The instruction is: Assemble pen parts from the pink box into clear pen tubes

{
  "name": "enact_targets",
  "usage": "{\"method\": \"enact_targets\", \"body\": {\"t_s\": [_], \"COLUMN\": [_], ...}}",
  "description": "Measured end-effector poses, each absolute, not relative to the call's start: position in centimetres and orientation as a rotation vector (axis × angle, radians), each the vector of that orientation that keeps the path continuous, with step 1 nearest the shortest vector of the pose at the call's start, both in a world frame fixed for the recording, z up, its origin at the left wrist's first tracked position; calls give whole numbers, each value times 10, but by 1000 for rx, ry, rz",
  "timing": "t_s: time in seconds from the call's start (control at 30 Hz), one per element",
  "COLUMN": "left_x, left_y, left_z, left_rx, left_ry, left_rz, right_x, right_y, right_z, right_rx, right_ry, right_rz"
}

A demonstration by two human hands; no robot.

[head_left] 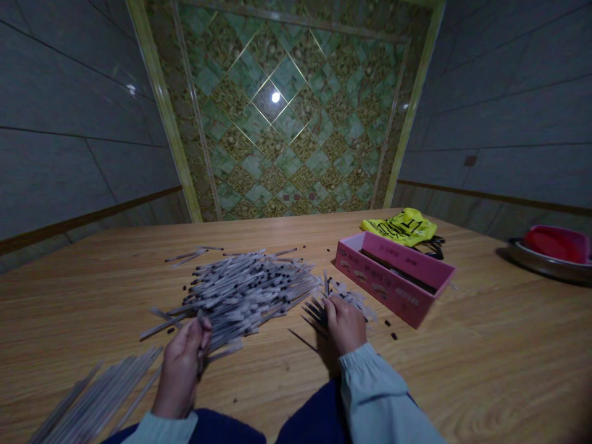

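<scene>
My left hand [182, 356] is closed in a pinch around a thin translucent tube, mostly hidden by the fingers. It is at the near left edge of a large pile of translucent tubes [252, 287] with dark ends. My right hand [345, 324] is closed, its fingertips down at a small bunch of thin dark pointed sticks [315, 312]. Whatever those fingers pinch is hidden. Beside that hand are small clear plastic pieces [354, 297]. One dark stick [303, 339] lies apart between my hands.
Long translucent tubes [95, 401] lie in a row at the near left. A pink open box [383, 280] stands right of the pile, before a yellow bag [402, 227]. Small black caps [394, 336] are scattered about. A metal tray [531, 262] holds a red container [557, 243].
</scene>
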State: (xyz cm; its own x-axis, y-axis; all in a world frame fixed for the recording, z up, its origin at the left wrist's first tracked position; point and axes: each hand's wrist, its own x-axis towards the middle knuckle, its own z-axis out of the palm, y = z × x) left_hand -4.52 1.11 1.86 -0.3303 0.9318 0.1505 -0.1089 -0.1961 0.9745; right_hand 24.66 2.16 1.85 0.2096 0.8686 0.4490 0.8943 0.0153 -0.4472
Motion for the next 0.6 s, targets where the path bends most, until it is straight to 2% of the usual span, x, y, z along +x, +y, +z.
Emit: {"method": "enact_targets", "body": {"t_s": [0.1,0.2,0.3,0.37,0.43,0.53,0.6], "left_x": [-42,-36,-30,-26,-20,-12,-9], "left_y": [14,16,17,15,12,8,5], "left_z": [20,20,18,17,16,14,14], "left_rx": [727,496,427,423,438,467,487], "left_ry": [974,904,852,836,820,804,801], "left_rz": [1651,1599,1568,1568,1567,1564,1568], "right_x": [272,284,276,257,229,184,162], "right_y": [33,37,33,26,17,2,-6], "right_z": [9,3,6,9,8,-2,-11], "right_rx": [-2107,-2221,-2134,-1939,-1616,-1142,-964], "right_ry": [-1582,-1559,-1513,-1504,-1561,-1591,-1469], "right_rz": [-141,-152,-157,-32,310,1231,1621]}}
